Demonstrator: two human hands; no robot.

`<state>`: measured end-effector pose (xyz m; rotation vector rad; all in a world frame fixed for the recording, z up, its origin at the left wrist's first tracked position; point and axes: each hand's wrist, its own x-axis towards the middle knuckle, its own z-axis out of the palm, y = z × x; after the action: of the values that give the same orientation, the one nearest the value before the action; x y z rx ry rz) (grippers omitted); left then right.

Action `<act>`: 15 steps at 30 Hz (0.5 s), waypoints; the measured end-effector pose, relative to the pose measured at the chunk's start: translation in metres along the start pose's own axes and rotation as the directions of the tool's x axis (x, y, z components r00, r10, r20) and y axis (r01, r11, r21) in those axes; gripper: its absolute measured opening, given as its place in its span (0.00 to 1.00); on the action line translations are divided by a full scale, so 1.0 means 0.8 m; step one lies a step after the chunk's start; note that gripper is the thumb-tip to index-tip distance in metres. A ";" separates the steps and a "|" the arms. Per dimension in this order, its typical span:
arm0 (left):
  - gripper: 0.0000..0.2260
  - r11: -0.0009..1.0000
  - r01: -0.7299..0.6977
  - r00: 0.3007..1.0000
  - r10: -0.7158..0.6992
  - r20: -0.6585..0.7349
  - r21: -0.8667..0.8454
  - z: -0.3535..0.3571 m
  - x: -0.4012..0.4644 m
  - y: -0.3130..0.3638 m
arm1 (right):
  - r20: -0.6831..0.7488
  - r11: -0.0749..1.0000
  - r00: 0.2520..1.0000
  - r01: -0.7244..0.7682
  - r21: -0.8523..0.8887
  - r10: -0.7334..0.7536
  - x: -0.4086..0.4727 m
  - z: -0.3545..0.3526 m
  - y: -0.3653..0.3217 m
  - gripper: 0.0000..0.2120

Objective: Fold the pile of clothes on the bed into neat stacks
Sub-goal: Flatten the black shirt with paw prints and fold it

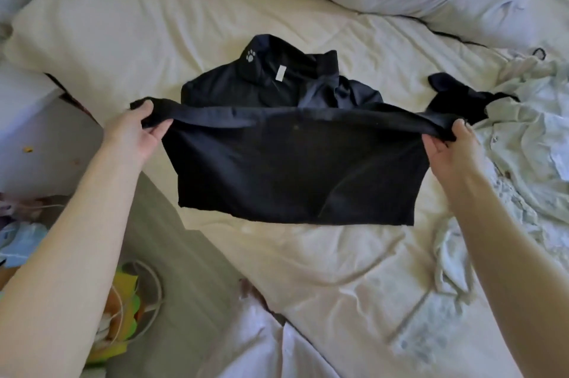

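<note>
Two hands are holding a black garment point(295, 168) stretched above the bed point(323, 270), its long axis running left to right; the left hand point(135, 134) and right hand point(452, 150) are pinching its top corners, fingers curled around the fabric. Behind it, a folded dark shirt point(277, 82) is lying with its collar pointing away.

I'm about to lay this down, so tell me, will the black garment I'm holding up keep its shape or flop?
Probably floppy: the black garment sags between the left hand and right hand gripping its top edge. It looks light, since pinches at the two corners carry it. Its lower edge hangs loose, so it may crumple on the bed.
</note>
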<state>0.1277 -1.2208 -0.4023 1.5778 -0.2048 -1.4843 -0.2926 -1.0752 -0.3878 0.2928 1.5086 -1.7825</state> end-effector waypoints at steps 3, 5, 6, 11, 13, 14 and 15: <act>0.01 0.999 -0.016 1.000 0.015 -0.022 -0.032 0.046 0.056 0.018 | -0.026 0.998 1.000 -0.004 0.058 0.005 0.052 0.050 0.006 0.16; 0.02 0.997 -0.029 0.999 0.027 -0.023 -0.072 0.072 0.089 0.025 | -0.066 0.998 0.998 -0.003 0.069 0.008 0.083 0.079 0.012 0.17; 0.02 0.996 -0.030 0.999 0.029 -0.016 -0.085 0.083 0.104 0.027 | -0.079 0.998 0.997 -0.010 0.062 0.015 0.098 0.092 0.015 0.17; 0.03 0.985 -0.013 1.000 0.013 -0.002 -0.170 0.132 0.168 0.035 | -0.135 0.994 0.989 -0.038 0.098 0.051 0.157 0.144 0.026 0.17; 0.05 0.988 -0.036 0.999 0.035 -0.004 -0.154 0.146 0.185 0.033 | -0.166 0.970 0.982 -0.048 0.238 0.089 0.177 0.156 0.026 0.17; 0.06 0.988 -0.040 0.999 0.042 0.009 -0.148 0.154 0.194 0.031 | -0.160 0.945 0.980 -0.065 0.320 0.121 0.187 0.163 0.027 0.17; 0.05 0.984 -0.038 0.999 0.040 0.009 -0.172 0.161 0.202 0.028 | -0.133 0.916 0.980 -0.086 0.391 0.149 0.195 0.168 0.029 0.17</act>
<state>0.0698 -1.4051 -0.4790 1.4192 -0.1105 -1.4418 -0.3431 -1.2608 -0.4642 0.7235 1.2054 -1.9862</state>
